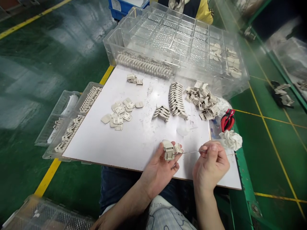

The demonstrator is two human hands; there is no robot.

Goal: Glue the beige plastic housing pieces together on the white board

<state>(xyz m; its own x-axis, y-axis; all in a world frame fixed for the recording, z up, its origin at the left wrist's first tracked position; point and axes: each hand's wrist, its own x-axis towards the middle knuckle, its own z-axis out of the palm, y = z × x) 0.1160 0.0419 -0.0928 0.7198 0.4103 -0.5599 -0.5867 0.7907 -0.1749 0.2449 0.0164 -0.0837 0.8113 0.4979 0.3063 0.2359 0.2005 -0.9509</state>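
My left hand [160,172] is closed around beige plastic parts near the front edge of the white board [96,143]. One curved beige part [168,150] rests at its thumb and fingers, and a smaller beige piece [177,148] lies on its fingertips. My right hand [211,163] pinches a thin metal tool [192,152], whose tip reaches the smaller piece. Behind the hands are a short row of beige parts [161,113], a longer row [177,100] and a loose heap [202,99]. Flat beige pieces [118,115] lie scattered at the left.
A large clear divided tray [168,35] stands along the back. Smaller clear trays [56,118] with parts sit beyond the left edge. Red-handled pliers [227,120] and crumpled white material [231,140] are at the right edge. Part of a person [205,11] shows behind the tray.
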